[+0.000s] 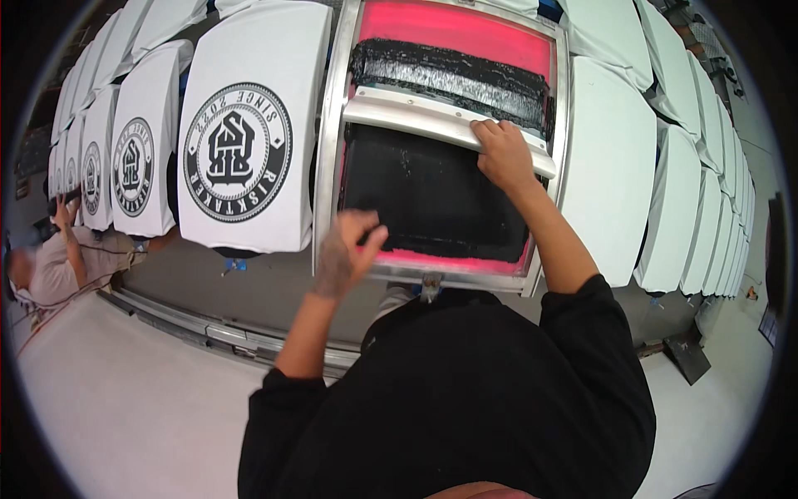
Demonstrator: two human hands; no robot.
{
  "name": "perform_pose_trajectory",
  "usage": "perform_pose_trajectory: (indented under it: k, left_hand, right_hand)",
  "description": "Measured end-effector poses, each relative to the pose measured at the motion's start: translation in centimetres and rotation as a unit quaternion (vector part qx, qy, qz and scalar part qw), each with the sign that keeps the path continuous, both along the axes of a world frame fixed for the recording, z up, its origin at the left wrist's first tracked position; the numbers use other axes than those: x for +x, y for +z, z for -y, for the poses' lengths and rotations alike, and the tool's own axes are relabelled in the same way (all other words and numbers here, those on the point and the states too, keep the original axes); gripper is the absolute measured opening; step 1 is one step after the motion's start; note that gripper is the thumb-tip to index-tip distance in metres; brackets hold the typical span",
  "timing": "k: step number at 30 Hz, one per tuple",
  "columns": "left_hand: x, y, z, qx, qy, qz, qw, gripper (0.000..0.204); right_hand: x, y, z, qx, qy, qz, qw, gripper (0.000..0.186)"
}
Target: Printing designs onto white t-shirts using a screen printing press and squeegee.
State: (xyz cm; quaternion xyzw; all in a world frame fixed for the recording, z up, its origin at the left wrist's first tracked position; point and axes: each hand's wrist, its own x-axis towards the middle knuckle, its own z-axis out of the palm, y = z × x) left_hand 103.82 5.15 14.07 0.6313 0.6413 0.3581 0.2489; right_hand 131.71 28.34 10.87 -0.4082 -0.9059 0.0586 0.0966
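A metal-framed printing screen [438,195] with pink mesh and black ink lies in front of me. My right hand [504,156] grips the right part of a long metal squeegee [399,116] stretched across the screen, with a thick band of glossy ink [449,76] above it. Near the lower left of the screen, my left hand [353,245] hovers with thumb and fingers apart, slightly blurred, holding nothing. A white shirt [249,37] with a round black print lies flat on a platen left of the screen. A plain white shirt [607,183] lies to the right.
More printed shirts [133,91] curve away leftward and plain shirts [665,191] rightward. At the far left a person [58,266] crouches with arms raised to a dark object. A metal rail [216,333] runs below the platens on the left.
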Motion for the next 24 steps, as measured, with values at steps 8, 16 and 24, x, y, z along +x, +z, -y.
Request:
perform_pose_trajectory:
  k: [8, 16, 24]
  left_hand:
    - [-3.8, 4.0, -8.5, -0.01, -0.108, -0.434, 0.894, 0.047]
    - [-3.6, 1.7, 0.7, 0.017, -0.073, -0.293, 0.953, 0.041]
    - [-2.1, 2.8, 4.5, -0.083, -0.057, -0.292, 0.951, 0.044]
  right_hand:
    - [1.6, 10.3, 9.0, -0.128, 0.003, 0.022, 0.991, 0.047]
    - [12.5, 10.2, 15.2, -0.049, -0.122, 0.065, 0.989, 0.034]
    - [11.3, 7.3, 21.8, -0.172, -0.214, 0.012, 0.962, 0.033]
